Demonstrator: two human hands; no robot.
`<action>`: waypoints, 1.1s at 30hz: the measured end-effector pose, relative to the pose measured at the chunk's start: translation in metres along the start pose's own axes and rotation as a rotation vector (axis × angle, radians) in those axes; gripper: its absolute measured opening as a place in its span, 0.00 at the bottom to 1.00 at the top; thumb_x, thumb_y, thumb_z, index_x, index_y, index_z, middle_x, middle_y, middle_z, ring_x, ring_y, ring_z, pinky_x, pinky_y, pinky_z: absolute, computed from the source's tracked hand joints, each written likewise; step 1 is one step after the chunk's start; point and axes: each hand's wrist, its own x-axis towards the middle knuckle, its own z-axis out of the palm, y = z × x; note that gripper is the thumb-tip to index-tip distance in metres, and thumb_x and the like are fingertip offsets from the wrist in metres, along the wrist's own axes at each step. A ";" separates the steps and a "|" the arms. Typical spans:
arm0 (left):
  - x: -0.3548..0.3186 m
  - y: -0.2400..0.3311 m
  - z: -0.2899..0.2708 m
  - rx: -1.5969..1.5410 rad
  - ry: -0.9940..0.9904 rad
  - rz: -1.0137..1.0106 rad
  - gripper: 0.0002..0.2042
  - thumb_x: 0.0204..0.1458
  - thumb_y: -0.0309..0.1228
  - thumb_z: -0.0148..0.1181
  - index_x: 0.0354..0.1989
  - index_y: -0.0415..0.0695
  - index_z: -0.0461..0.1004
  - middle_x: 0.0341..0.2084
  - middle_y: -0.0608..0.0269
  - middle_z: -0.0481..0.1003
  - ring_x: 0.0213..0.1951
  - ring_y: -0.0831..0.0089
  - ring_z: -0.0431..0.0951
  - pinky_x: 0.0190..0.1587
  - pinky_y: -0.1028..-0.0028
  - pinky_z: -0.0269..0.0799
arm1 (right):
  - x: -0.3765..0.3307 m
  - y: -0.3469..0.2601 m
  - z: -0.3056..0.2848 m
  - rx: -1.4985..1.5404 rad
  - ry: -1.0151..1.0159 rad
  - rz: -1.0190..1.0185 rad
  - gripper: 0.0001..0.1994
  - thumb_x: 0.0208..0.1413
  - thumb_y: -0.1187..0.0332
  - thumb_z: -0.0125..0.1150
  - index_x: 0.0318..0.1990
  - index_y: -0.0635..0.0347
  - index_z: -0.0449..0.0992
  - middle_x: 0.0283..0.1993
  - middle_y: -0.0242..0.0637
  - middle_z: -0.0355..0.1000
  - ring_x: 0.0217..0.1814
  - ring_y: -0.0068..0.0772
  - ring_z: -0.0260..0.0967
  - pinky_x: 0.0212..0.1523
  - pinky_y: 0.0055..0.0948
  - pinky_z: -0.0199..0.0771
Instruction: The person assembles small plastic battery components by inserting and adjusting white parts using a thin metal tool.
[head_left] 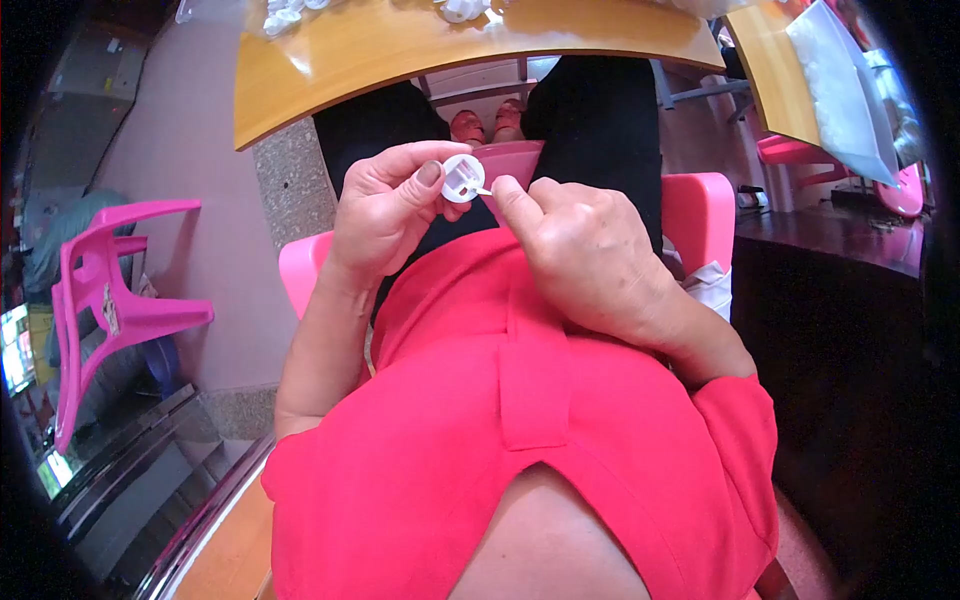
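Note:
Between the thumb and fingers of my left hand is a small round white plastic part, its open face with a squarish recess turned up toward me. My right hand is closed, thumb forward, in a pinch on a thin white stick-like piece. That piece's far tip reaches the lower right edge of the round part; whether it is seated inside, I cannot tell. Both hands are held over my lap, just short of the table's near edge.
A wooden table spans the front, with white plastic parts and another white cluster on it. At the right hangs a clear plastic bag of white pieces. A pink plastic stool lies tipped at the left. Below the hands is a pink container.

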 end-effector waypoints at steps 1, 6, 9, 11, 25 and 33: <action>0.000 0.000 0.000 -0.003 0.000 -0.001 0.14 0.58 0.28 0.54 0.49 0.32 0.72 0.35 0.55 0.77 0.34 0.71 0.77 0.36 0.75 0.74 | 0.000 0.000 0.001 -0.009 0.031 -0.020 0.07 0.48 0.71 0.53 0.33 0.65 0.70 0.23 0.41 0.71 0.25 0.37 0.75 0.22 0.32 0.75; -0.001 0.001 0.004 0.058 0.013 0.006 0.13 0.57 0.26 0.55 0.48 0.32 0.73 0.35 0.56 0.77 0.34 0.73 0.76 0.36 0.76 0.73 | 0.001 -0.001 0.001 -0.033 0.017 -0.015 0.07 0.49 0.71 0.53 0.33 0.66 0.71 0.23 0.41 0.71 0.24 0.37 0.75 0.21 0.32 0.75; -0.001 -0.001 0.005 0.124 0.018 0.012 0.12 0.56 0.25 0.56 0.47 0.34 0.74 0.35 0.57 0.77 0.34 0.74 0.75 0.36 0.77 0.73 | 0.000 -0.002 0.003 -0.053 -0.006 -0.002 0.11 0.48 0.72 0.55 0.39 0.66 0.72 0.23 0.39 0.69 0.25 0.35 0.73 0.22 0.31 0.73; -0.001 -0.002 0.006 0.156 0.022 0.009 0.11 0.56 0.25 0.57 0.46 0.35 0.75 0.34 0.58 0.77 0.34 0.75 0.75 0.35 0.77 0.73 | -0.002 -0.003 0.006 -0.070 -0.023 0.011 0.15 0.47 0.74 0.56 0.45 0.66 0.72 0.24 0.37 0.68 0.26 0.33 0.72 0.22 0.30 0.71; -0.002 -0.006 0.012 0.367 0.105 -0.041 0.09 0.54 0.25 0.60 0.42 0.36 0.77 0.31 0.62 0.78 0.32 0.80 0.75 0.32 0.81 0.72 | -0.002 -0.005 0.017 -0.248 -0.081 -0.009 0.12 0.49 0.71 0.55 0.41 0.67 0.73 0.22 0.35 0.67 0.24 0.30 0.71 0.20 0.28 0.70; -0.003 -0.013 0.016 0.447 0.177 -0.097 0.08 0.53 0.24 0.60 0.41 0.36 0.78 0.30 0.64 0.79 0.30 0.83 0.75 0.32 0.82 0.72 | -0.004 -0.006 0.031 -0.295 -0.051 -0.008 0.08 0.53 0.70 0.54 0.37 0.66 0.74 0.20 0.35 0.67 0.22 0.31 0.70 0.19 0.28 0.69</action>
